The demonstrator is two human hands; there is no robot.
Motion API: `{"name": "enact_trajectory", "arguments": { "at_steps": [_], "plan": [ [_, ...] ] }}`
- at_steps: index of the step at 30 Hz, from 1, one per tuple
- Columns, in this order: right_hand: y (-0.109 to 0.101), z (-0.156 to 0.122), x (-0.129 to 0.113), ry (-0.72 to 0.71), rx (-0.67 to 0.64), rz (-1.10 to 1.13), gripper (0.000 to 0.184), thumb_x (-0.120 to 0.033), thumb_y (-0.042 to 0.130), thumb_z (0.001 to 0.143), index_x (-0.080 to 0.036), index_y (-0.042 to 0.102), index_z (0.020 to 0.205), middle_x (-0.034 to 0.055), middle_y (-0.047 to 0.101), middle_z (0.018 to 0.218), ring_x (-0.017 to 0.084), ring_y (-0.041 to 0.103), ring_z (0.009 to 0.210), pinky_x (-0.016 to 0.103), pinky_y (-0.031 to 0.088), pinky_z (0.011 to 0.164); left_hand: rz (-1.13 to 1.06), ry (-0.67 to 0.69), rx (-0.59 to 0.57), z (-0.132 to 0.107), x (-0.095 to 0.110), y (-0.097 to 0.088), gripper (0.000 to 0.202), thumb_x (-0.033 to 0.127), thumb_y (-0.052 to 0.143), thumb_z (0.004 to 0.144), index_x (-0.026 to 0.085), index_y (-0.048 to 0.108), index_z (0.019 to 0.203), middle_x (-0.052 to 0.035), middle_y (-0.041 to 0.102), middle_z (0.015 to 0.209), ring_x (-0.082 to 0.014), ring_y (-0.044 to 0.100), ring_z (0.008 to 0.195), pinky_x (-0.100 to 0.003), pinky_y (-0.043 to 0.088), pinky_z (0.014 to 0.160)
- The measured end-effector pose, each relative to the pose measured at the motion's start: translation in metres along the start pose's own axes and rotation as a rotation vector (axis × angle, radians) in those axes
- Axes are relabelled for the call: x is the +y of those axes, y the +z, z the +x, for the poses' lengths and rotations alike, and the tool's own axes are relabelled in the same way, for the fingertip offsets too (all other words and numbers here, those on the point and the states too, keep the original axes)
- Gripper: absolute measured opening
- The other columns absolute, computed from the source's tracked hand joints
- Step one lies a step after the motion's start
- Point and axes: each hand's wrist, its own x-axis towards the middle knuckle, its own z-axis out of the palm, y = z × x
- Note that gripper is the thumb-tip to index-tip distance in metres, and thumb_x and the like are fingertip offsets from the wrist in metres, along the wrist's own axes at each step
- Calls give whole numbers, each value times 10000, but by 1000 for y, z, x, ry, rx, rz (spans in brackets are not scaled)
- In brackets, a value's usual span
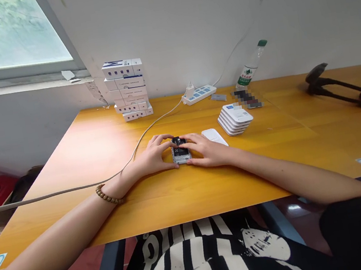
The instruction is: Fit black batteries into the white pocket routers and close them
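A small white electronic device (182, 159) lies on the table in front of me, its back off. A black battery (177, 148) with pale print sits in it, partly covered by fingers. My left hand (158, 154) holds the device's left side, thumb at the near corner and fingers at the far end. From the other side my right hand (205, 150) grips it, thumb low on the right edge and fingertips over the battery. Just behind my right hand lies a flat white cover (214, 137), partly hidden by that hand.
Stacked white devices (234, 119) stand to the right, near a dark blurred object (246, 98). White boxes (127, 91) are piled at the back left. A cable (146, 133) runs from the power strip (199, 94) across the table. A bottle (250, 67) and black stand (344, 86) are farther right.
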Motion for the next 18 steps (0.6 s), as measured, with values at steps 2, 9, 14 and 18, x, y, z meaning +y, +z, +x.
{"name": "enact_trajectory", "arguments": {
  "at_steps": [2, 9, 14, 18],
  "plan": [
    [9, -3, 1, -56, 44, -21, 526, -472, 691, 1015, -276, 648, 1501, 189, 511, 1625, 403, 462, 1526, 665, 413, 1235, 7, 40, 17, -1, 0, -1, 516, 561, 931, 782, 310, 767, 1203, -102, 558, 1534, -397, 492, 1442, -612, 417, 1248],
    [11, 1, 8, -164, 50, -55, 427, -461, 650, 1040, -210, 761, 1368, 232, 564, 1557, 415, 511, 1466, 655, 440, 1195, -27, 77, -9, -2, -1, 0, 358, 562, 865, 862, 298, 821, 1099, -98, 642, 1419, -365, 536, 1361, -571, 466, 1217],
    [11, 0, 9, -155, 31, -64, 416, -451, 660, 1038, -225, 763, 1372, 220, 541, 1602, 417, 476, 1504, 666, 418, 1204, -26, 85, 11, -2, 2, -1, 344, 552, 871, 862, 288, 827, 1079, -105, 626, 1434, -360, 541, 1361, -562, 471, 1215],
    [10, -2, 7, -94, 44, -46, 471, -456, 759, 976, -271, 737, 1409, 189, 461, 1686, 436, 405, 1569, 684, 381, 1229, -14, 64, 5, -2, 3, -1, 359, 502, 905, 838, 276, 791, 1093, -105, 615, 1457, -363, 534, 1387, -573, 461, 1222]
  ]
}}
